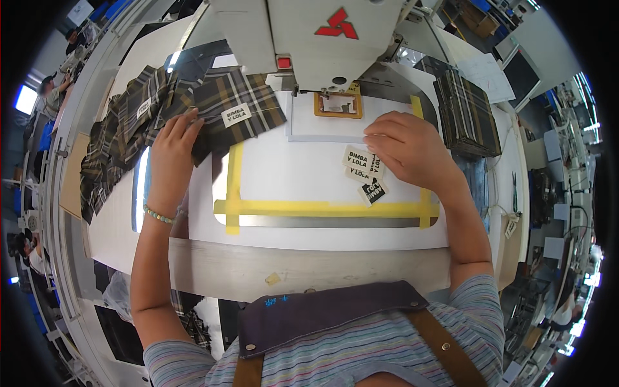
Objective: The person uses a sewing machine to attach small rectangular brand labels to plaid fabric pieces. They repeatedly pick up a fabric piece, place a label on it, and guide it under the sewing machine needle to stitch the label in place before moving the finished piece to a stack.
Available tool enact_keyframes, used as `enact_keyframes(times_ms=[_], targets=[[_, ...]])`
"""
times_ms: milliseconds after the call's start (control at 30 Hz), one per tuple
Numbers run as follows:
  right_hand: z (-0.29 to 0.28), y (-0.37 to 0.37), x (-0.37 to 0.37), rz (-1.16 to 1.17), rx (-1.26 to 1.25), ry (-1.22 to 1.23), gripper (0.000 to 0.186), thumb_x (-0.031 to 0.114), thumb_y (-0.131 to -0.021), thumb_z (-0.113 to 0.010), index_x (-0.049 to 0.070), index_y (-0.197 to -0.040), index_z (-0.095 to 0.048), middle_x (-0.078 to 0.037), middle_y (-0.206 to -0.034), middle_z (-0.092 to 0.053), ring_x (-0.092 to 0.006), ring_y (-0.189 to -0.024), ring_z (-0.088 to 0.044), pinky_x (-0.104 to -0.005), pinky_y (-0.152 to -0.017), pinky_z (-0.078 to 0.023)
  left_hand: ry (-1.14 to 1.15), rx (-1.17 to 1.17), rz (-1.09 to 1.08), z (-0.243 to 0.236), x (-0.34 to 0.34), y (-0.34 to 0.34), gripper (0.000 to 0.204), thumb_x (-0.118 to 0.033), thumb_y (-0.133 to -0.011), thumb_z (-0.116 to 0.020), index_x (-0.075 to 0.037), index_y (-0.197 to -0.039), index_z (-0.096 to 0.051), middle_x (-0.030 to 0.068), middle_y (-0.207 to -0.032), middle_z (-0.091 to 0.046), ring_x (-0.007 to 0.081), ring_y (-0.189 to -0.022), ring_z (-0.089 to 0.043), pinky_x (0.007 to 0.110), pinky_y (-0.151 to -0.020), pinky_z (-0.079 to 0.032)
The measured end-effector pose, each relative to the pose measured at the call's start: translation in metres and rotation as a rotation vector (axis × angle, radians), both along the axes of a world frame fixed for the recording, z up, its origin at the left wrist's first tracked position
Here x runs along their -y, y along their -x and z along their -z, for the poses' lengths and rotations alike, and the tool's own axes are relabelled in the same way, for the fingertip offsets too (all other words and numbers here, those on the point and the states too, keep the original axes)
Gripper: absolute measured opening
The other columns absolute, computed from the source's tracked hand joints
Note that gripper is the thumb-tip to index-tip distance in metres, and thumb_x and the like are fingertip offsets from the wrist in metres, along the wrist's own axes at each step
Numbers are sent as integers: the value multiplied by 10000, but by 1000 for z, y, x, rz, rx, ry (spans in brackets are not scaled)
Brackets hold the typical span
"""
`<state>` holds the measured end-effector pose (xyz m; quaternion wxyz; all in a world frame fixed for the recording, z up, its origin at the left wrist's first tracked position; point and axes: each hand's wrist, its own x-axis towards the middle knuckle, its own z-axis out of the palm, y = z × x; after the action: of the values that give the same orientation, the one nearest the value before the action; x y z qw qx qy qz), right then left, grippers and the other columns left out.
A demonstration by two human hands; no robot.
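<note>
Beside the sewing machine's work area, my left hand (173,145) has its fingers bent over the left edge of a dark plaid fabric piece (222,132), gripping it. A cream label (236,115) lies on that piece. My right hand (412,149) hovers at the right of the white work surface, fingers drawn together. Whatever they may hold is hidden from view. Just beneath and left of them sits a small loose pile of cream and black labels (356,158), partly covered by the fingers. A yellow-edged clamp frame (338,115) lies under the sewing machine head (309,45).
More plaid pieces (116,142) are heaped at the left, one bearing a label. A neat stack of folded plaid fabric (469,116) stands at the right. Yellow tape (322,208) borders the work surface. A scrap (273,278) lies on the table's near edge.
</note>
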<state>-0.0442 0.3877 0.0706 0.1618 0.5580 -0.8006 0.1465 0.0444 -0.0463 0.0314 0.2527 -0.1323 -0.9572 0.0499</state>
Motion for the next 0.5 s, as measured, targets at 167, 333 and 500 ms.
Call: enact_keyframes(times_ms=[167, 333, 500], targets=[[-19, -18, -8, 145, 191, -24, 177, 164, -928, -798, 32, -1042, -772, -78, -1072, -766, -281, -997, -719, -398, -837, -591, -304, 6, 16, -21, -25, 20, 371, 116, -890, -648, -27, -1220, -741, 82, -1344, -730, 321, -1225, -679, 410, -1038, -571], [3, -35, 3, 135, 201, -47, 322, 200, -922, -814, 7, -1171, -749, -106, -1188, -749, -299, -1023, -717, -421, -833, -584, -338, -41, 212, -4, -71, 29, 357, -90, -917, -790, -35, -1262, -716, 106, -1319, -734, 345, -1269, -653, 459, -1074, -541], [21, -45, 11, 126, 84, -155, 189, 127, -907, -774, 22, -1062, -749, -91, -1115, -736, -281, -958, -716, -402, -797, -574, -323, 293, 600, 15, -159, -1, 181, -144, -912, -769, -16, -1032, -725, 95, -1005, -729, 273, -946, -701, 402, -859, -588]])
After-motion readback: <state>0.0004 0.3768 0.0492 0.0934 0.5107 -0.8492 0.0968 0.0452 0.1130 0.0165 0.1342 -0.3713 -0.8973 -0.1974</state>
